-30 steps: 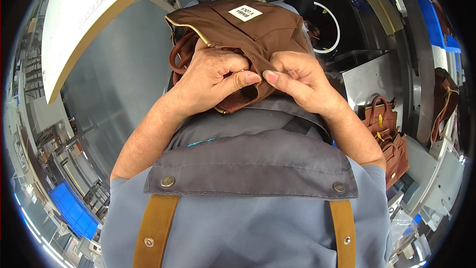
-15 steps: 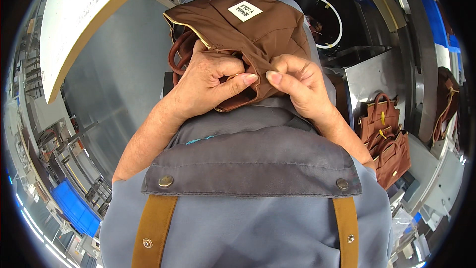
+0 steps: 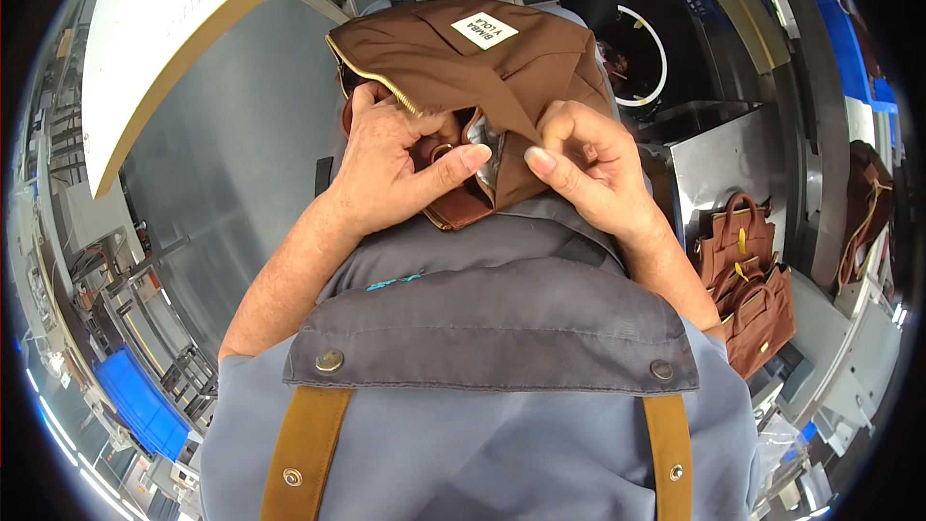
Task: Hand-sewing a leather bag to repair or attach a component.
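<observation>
A brown fabric bag (image 3: 521,53) with a gold zipper (image 3: 391,87) and a white label lies across my lap, its opening facing me. My left hand (image 3: 391,159) grips the opening's left side, fingers hooked in under the zipper, thumb over the gap; the fingertips are partly hidden. My right hand (image 3: 588,169) pinches the brown fabric at the right side of the opening, thumb toward the middle. Between them show a reddish-brown edge (image 3: 453,207) and a shiny greyish patch inside.
Brown handbags (image 3: 748,318) stand at right beside a steel bin (image 3: 723,164). A pale curved board (image 3: 135,29) spans the upper left. A black tub with a white ring (image 3: 663,58) sits at upper right. Blue crates (image 3: 140,405) line the sides.
The gap between my hands has widened, uncovering the shiny inside. My right hand has shifted slightly right, and the bag's top has moved a little right.
</observation>
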### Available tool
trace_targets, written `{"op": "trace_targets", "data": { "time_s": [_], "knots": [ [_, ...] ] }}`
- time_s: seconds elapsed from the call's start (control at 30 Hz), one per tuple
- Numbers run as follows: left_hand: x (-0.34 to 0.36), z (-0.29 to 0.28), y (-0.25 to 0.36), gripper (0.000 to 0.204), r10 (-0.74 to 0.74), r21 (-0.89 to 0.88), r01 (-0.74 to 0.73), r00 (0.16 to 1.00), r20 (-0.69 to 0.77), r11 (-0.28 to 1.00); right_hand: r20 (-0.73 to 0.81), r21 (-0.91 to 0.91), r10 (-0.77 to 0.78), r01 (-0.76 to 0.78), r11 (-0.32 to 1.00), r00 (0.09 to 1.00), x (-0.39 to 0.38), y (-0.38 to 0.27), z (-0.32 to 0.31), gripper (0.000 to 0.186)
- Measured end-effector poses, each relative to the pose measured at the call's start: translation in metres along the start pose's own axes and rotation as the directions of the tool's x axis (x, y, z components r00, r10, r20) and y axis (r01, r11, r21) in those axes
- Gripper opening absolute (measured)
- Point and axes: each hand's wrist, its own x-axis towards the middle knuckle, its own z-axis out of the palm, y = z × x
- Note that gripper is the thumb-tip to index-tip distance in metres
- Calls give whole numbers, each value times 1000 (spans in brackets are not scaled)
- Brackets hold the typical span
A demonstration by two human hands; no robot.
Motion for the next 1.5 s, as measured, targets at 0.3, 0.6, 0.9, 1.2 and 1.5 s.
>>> {"op": "trace_targets", "data": {
  "time_s": [0.3,0.6,0.9,1.2,1.5],
  "knots": [
    [13,3,12,17,105,170,-78,982,-156,982,-74,-470,-305,236,851,950,14,-31,5,40],
    [23,6,29,9,-90,-227,43,975,-201,973,80,-776,-341,273,569,937,12,-38,21,36],
    [29,13,34,10,-50,-69,30,949,-312,997,83,-811,-353,269,520,932,6,-34,28,28],
    [28,5,27,18,175,188,-111,912,-372,976,26,-849,-460,263,458,888,5,-31,21,22],
    [51,-28,27,8,688,609,-547,726,4,574,67,-847,-412,270,457,909,4,-32,23,23]
  ]
}}
